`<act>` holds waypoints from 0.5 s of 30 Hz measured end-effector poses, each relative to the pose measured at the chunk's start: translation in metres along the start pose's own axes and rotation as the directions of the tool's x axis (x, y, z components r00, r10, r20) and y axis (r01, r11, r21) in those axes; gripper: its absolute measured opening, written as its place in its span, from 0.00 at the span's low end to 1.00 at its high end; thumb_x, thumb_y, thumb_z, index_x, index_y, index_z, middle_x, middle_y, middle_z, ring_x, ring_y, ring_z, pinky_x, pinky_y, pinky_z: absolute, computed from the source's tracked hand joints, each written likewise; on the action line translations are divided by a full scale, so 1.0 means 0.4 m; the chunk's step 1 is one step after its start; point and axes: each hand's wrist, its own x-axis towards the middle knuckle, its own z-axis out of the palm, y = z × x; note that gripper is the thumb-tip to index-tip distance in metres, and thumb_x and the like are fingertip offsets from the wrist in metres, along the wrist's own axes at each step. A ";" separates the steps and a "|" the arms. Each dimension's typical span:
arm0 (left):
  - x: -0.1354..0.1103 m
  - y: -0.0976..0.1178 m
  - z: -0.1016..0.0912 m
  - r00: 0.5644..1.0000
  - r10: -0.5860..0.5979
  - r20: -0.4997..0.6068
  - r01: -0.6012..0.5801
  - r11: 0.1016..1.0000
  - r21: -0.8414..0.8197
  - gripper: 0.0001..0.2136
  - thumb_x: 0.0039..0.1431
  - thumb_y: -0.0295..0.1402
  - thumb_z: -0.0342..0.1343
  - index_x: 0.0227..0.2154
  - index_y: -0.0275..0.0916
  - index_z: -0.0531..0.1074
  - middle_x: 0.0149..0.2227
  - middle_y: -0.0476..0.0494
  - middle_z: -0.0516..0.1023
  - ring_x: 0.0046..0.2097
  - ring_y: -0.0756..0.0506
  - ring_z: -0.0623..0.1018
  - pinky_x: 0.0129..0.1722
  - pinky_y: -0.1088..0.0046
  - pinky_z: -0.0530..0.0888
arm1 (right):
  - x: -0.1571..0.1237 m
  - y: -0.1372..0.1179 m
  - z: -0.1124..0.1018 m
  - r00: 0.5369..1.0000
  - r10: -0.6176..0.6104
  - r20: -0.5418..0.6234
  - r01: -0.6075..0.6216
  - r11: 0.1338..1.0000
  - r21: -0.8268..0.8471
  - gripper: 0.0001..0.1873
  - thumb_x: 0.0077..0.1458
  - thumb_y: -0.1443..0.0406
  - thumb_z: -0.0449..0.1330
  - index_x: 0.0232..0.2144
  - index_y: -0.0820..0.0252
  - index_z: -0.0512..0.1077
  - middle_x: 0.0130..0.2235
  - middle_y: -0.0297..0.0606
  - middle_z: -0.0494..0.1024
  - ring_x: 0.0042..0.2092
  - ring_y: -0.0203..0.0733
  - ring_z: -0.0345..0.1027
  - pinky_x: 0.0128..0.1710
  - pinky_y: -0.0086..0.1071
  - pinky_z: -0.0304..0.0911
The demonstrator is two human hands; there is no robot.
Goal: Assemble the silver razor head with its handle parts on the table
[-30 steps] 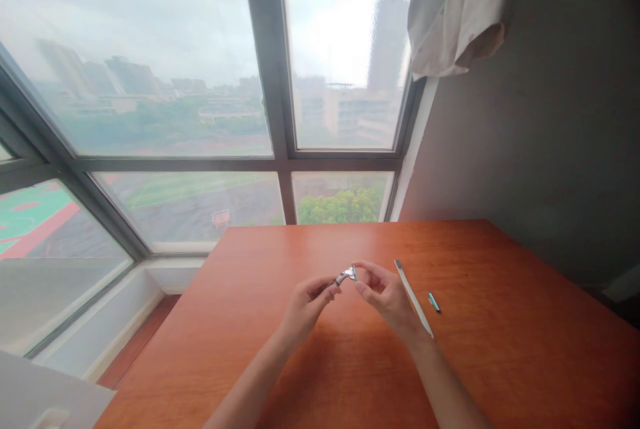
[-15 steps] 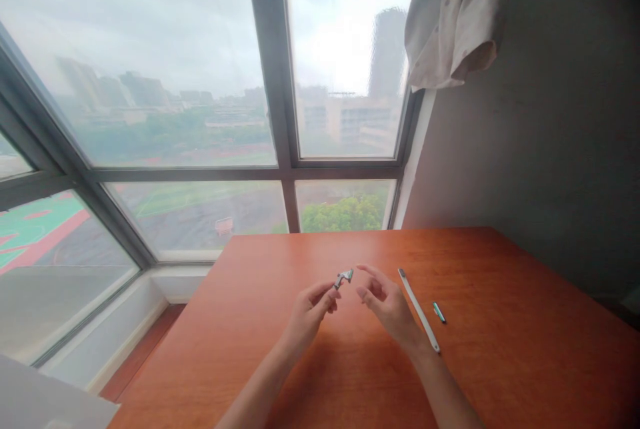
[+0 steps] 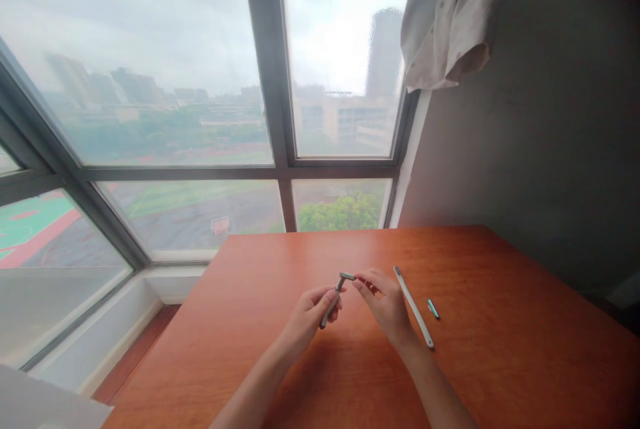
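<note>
A safety razor (image 3: 330,309) with a grey handle and a small head is held above the table. My left hand (image 3: 303,322) grips its handle, with the head tilted up and toward the right. The thumb and fingertips of my right hand (image 3: 385,302) are closed at the right end of the razor's head and seem to pinch it. Just right of that hand, a long thin white stick (image 3: 415,309) with a dark far end lies on the table. Beyond it rests a small green and silver piece (image 3: 433,309), which looks like a blade cartridge.
The reddish-brown wooden table (image 3: 240,322) reaches to a large framed window (image 3: 330,172). A grey wall (image 3: 525,149) stands to the right, and a light garment (image 3: 445,29) hangs at the upper right.
My right hand has closed its fingers and come to the end of the razor's head. The razor has turned in my left hand, so more of its handle shows.
</note>
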 end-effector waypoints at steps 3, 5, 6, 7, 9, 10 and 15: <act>0.000 0.002 0.001 1.000 0.001 -0.007 -0.001 1.000 0.001 0.22 0.54 0.48 0.56 0.40 0.33 0.76 0.28 0.44 0.73 0.26 0.52 0.68 0.24 0.78 0.61 | -0.001 0.002 0.002 1.000 -0.003 -0.003 0.003 1.000 -0.006 0.14 0.59 0.57 0.54 0.34 0.59 0.76 0.31 0.39 0.75 0.31 0.40 0.67 0.29 0.30 0.63; 0.000 0.002 0.001 1.000 0.005 -0.017 -0.005 1.000 -0.013 0.21 0.54 0.47 0.57 0.42 0.33 0.75 0.28 0.44 0.73 0.26 0.52 0.68 0.25 0.78 0.63 | -0.002 0.004 0.006 1.000 -0.001 -0.024 0.000 1.000 -0.013 0.14 0.58 0.57 0.55 0.35 0.59 0.75 0.30 0.39 0.75 0.31 0.39 0.67 0.29 0.30 0.63; 0.001 0.001 0.001 1.000 0.006 -0.024 -0.007 1.000 -0.027 0.21 0.54 0.47 0.57 0.42 0.34 0.75 0.28 0.44 0.73 0.26 0.52 0.69 0.26 0.77 0.64 | -0.003 0.004 0.008 0.999 0.004 -0.038 -0.005 1.000 -0.016 0.13 0.58 0.57 0.55 0.36 0.59 0.75 0.30 0.39 0.75 0.30 0.39 0.67 0.29 0.30 0.63; 0.001 0.000 0.002 0.999 0.007 -0.032 -0.009 0.999 -0.045 0.22 0.54 0.47 0.57 0.43 0.34 0.74 0.28 0.44 0.74 0.27 0.51 0.69 0.27 0.77 0.65 | -0.003 0.005 0.010 0.998 0.012 -0.054 -0.013 1.000 -0.019 0.13 0.58 0.57 0.56 0.37 0.59 0.75 0.30 0.38 0.75 0.30 0.38 0.67 0.28 0.30 0.63; 0.003 -0.003 0.003 0.999 0.005 -0.053 -0.009 0.996 -0.084 0.22 0.53 0.48 0.58 0.43 0.34 0.74 0.29 0.43 0.75 0.29 0.50 0.71 0.30 0.75 0.67 | -0.005 0.006 0.016 0.996 0.029 -0.083 -0.031 0.999 -0.026 0.14 0.57 0.57 0.56 0.39 0.60 0.74 0.31 0.39 0.76 0.29 0.38 0.67 0.28 0.30 0.64; 0.003 -0.005 0.003 0.998 -0.001 -0.064 -0.006 0.995 -0.103 0.22 0.52 0.48 0.58 0.42 0.34 0.74 0.30 0.42 0.75 0.30 0.49 0.72 0.32 0.74 0.68 | -0.006 0.006 0.019 0.995 0.036 -0.096 -0.039 0.999 -0.032 0.15 0.57 0.56 0.56 0.40 0.60 0.74 0.31 0.39 0.76 0.29 0.38 0.68 0.28 0.30 0.65; 0.002 -0.005 0.009 0.994 -0.051 -0.098 0.028 0.975 -0.220 0.21 0.50 0.48 0.60 0.41 0.37 0.74 0.36 0.39 0.77 0.36 0.46 0.76 0.39 0.69 0.71 | -0.018 0.000 0.043 0.998 0.045 -0.046 -0.048 0.996 -0.069 0.14 0.58 0.57 0.54 0.35 0.60 0.75 0.32 0.41 0.78 0.29 0.39 0.69 0.29 0.31 0.65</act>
